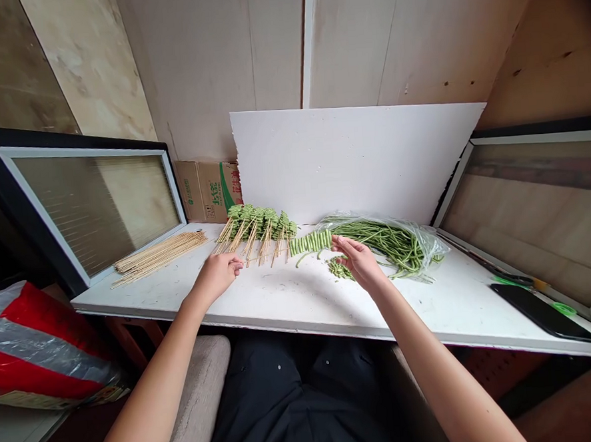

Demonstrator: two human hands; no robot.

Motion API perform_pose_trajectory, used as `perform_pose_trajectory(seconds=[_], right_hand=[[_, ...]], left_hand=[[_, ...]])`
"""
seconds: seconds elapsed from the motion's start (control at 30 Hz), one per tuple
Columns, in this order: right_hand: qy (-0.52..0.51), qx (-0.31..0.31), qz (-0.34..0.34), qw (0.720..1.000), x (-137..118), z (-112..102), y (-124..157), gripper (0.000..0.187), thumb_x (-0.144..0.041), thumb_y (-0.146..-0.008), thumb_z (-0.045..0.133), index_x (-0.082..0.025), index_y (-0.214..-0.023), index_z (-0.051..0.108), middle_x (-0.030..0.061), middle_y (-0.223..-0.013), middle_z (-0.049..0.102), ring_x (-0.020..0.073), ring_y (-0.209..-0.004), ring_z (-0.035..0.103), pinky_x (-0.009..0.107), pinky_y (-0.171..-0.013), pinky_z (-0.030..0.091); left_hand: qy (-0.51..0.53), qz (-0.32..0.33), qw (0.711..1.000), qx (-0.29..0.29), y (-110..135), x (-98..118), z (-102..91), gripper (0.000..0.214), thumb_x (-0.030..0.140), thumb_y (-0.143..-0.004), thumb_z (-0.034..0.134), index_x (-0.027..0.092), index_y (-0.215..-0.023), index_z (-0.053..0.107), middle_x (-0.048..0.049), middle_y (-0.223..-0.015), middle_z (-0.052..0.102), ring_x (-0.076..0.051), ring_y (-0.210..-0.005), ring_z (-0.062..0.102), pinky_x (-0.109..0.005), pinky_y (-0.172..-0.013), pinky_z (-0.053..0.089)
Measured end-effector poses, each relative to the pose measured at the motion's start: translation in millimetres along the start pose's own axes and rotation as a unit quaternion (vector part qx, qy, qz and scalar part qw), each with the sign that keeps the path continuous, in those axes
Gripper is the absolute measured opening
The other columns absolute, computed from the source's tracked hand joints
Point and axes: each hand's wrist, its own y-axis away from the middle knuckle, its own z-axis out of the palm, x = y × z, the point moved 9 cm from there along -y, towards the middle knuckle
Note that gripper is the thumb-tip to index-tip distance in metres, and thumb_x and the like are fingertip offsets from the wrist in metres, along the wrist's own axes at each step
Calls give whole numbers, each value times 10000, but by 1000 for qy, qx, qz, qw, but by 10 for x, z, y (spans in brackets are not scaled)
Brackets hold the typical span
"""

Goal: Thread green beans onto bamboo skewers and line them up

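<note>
My right hand (357, 262) pinches the right end of a skewer of cut green beans (311, 244), held roughly level above the table. The short bean pieces sit side by side in a row along it. To the left, my left hand (220, 271) is closed, thumb and fingers curled together; what they hold, if anything, I cannot make out. Just behind it, finished bean skewers (255, 222) lie piled with their bare sticks pointing forward. Beneath my right hand is a small heap of cut bean pieces (339, 268).
Loose bamboo skewers (160, 254) lie at the left of the white table (290, 304). Long green beans (391, 242) spill from a clear plastic bag at right. A black phone (541, 311) lies at the right edge. A cardboard box (206, 190) and white board (356, 160) stand behind.
</note>
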Motion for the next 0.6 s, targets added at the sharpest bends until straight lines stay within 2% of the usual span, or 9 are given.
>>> perform_pose_trajectory(seconds=[0.1, 0.2, 0.37, 0.5, 0.6], right_hand=[[12, -4, 9, 1000, 78, -46, -34, 516, -659, -814, 805, -266, -1149, 813, 98, -1280, 756, 277, -1145, 678, 294, -732, 544], [16, -6, 28, 999, 183, -77, -63, 514, -610, -794, 841, -229, -1138, 807, 115, -1229, 756, 266, -1084, 686, 285, -707, 537], [16, -20, 60, 998, 370, 17, -56, 500, -562, -762, 879, -191, -1091, 814, 121, -1108, 748, 217, -942, 659, 271, -662, 504], [45, -43, 59, 996, 458, 137, -26, 504, -583, -767, 861, -184, -1072, 813, 105, -1058, 744, 196, -901, 638, 270, -660, 482], [66, -53, 60, 995, 508, 191, -6, 522, -605, -771, 853, -185, -1078, 812, 99, -1047, 738, 197, -915, 633, 273, -680, 488]], left_hand=[[-29, -31, 998, 36, -30, -173, -93, 227, 223, -852, 553, 247, -803, 773, -45, -817, 806, -253, -828, 745, -325, -763, 541], [-54, -75, 994, 65, -43, -421, -207, 196, 242, -854, 592, 247, -831, 787, -51, -850, 818, -259, -850, 749, -314, -760, 537], [-9, -159, 979, 130, -14, -984, -470, 181, 257, -837, 631, 203, -901, 791, -51, -829, 817, -244, -775, 751, -292, -747, 551], [30, -213, 960, 180, 62, -1456, -726, 241, 233, -824, 611, 158, -981, 778, -65, -875, 821, -216, -714, 759, -283, -734, 575], [15, -247, 952, 178, 140, -1726, -865, 303, 237, -837, 600, 127, -1071, 757, -99, -940, 821, -213, -727, 772, -293, -726, 586]])
